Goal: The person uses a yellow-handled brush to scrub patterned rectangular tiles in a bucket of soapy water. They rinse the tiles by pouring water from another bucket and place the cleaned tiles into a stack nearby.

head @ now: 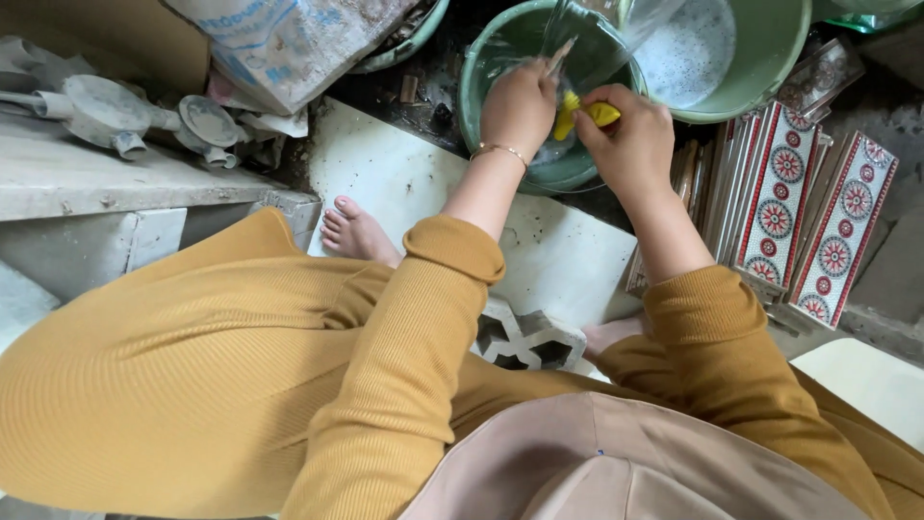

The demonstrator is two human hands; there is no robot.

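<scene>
green basin (481,106) — patterned tiles (804,217) just beside, right.

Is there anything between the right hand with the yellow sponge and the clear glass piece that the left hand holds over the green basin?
Nothing visible stands between them. The right hand presses the yellow sponge against the clear glass piece, which the left hand holds above the green basin.
</scene>
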